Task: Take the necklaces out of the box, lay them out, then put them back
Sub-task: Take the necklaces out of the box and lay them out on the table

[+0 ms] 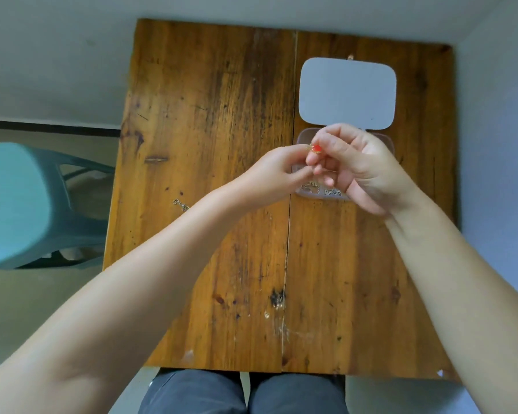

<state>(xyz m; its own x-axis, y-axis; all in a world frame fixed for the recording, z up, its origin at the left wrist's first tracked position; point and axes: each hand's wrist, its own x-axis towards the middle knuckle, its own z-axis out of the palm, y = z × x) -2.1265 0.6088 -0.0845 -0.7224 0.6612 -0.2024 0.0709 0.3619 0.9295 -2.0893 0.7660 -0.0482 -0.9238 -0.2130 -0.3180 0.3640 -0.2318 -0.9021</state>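
Both hands meet at the frame's centre over the open box [304, 138]: our left hand [277, 174] and right hand [357, 165] have fingers pinched together on a red-pendant necklace [316, 148]. We read no writing anywhere. Our hands hide most of the box; a blurred chain [181, 204] lies left on the worktop [215, 115].

Wood table [221, 174], teal plastic stool [18, 204]

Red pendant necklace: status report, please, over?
Both hands' grip pinching small red pendant necklace above open clear plastic box. Silver chain on wooden table. Nothing obstructing.
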